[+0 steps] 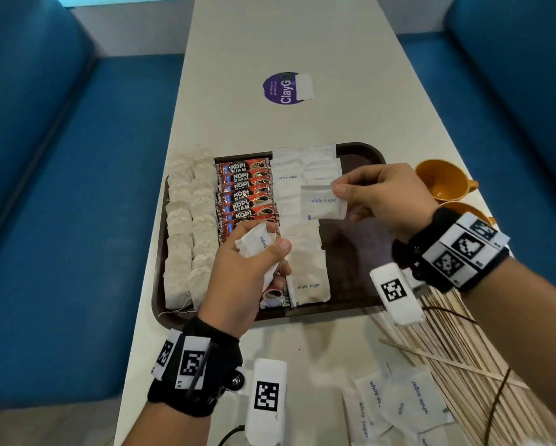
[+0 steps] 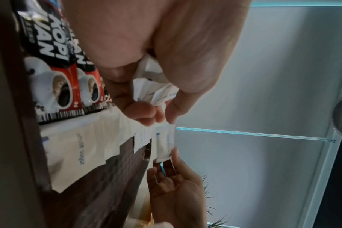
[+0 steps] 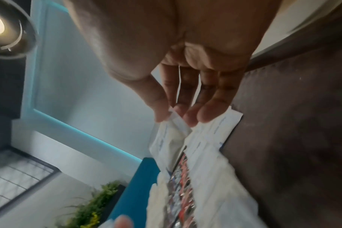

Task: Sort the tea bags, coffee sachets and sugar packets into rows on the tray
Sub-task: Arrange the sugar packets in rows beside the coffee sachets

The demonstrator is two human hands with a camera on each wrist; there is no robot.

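Note:
A dark brown tray holds beige tea bags at its left, red coffee sachets beside them and white sugar packets in the middle. My right hand pinches one white sugar packet by its edge above the tray's sugar rows; the same sugar packet shows under my thumb in the right wrist view. My left hand grips a bunch of sugar packets over the near end of the coffee row, seen crumpled in the palm as sugar packets.
Two orange cups stand right of the tray. Wooden stirrers lie fanned at the near right. Loose sugar packets lie on the table near me. A purple sticker sits farther along. Blue benches flank the table.

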